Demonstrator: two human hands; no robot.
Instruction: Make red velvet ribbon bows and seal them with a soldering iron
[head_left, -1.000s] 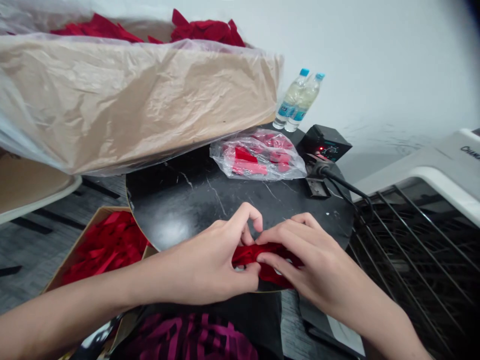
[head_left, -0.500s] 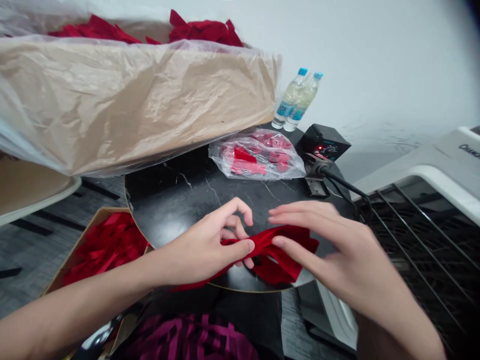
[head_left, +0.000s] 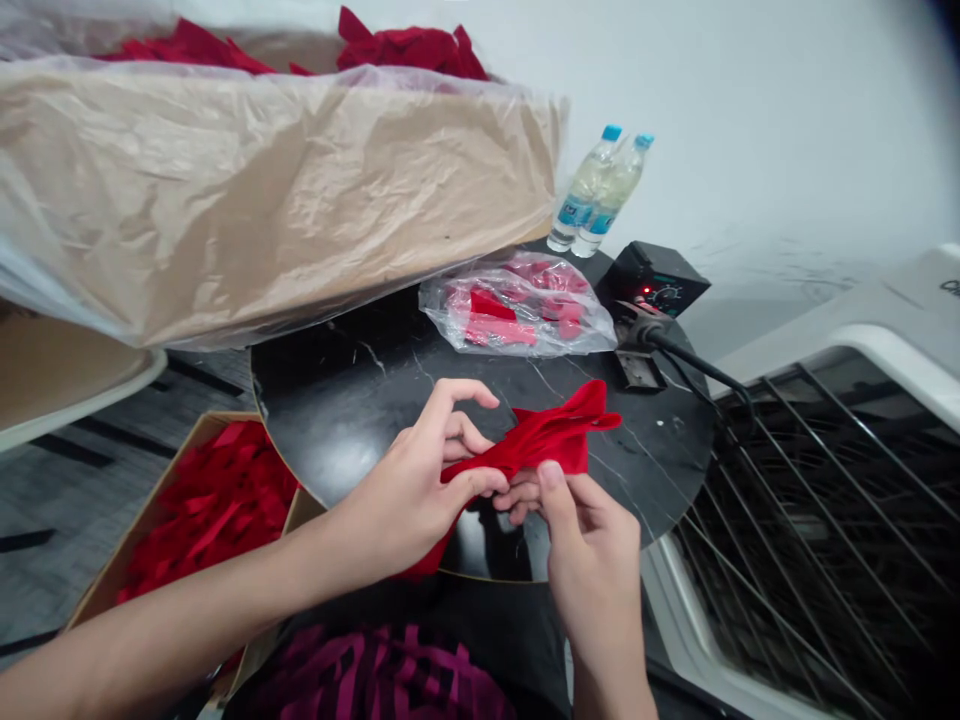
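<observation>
A folded red cloth piece (head_left: pixel 559 430) is held above the front of the round black table. My left hand (head_left: pixel 431 480) pinches its gathered left part between thumb and fingers, the index finger arched above it. From below and the right, my right hand (head_left: pixel 592 540) grips the lower edge, thumb on top and fingers curled underneath. The loops of the cloth fan out to the upper right. Another part of the cloth hangs below my left hand, partly hidden by it.
On the black table (head_left: pixel 330 400) lie a clear bag (head_left: pixel 517 305) of red pieces, two bottles (head_left: pixel 592 195) and a black device (head_left: pixel 652 280) with a red light. A plastic-lined box (head_left: pixel 285 190) stands behind; a carton of red strips (head_left: pixel 217 500) is lower left.
My right hand has moved down and left, from over the cloth to gripping it from below. The cloth's right part has swung upward. My left hand keeps its pinch.
</observation>
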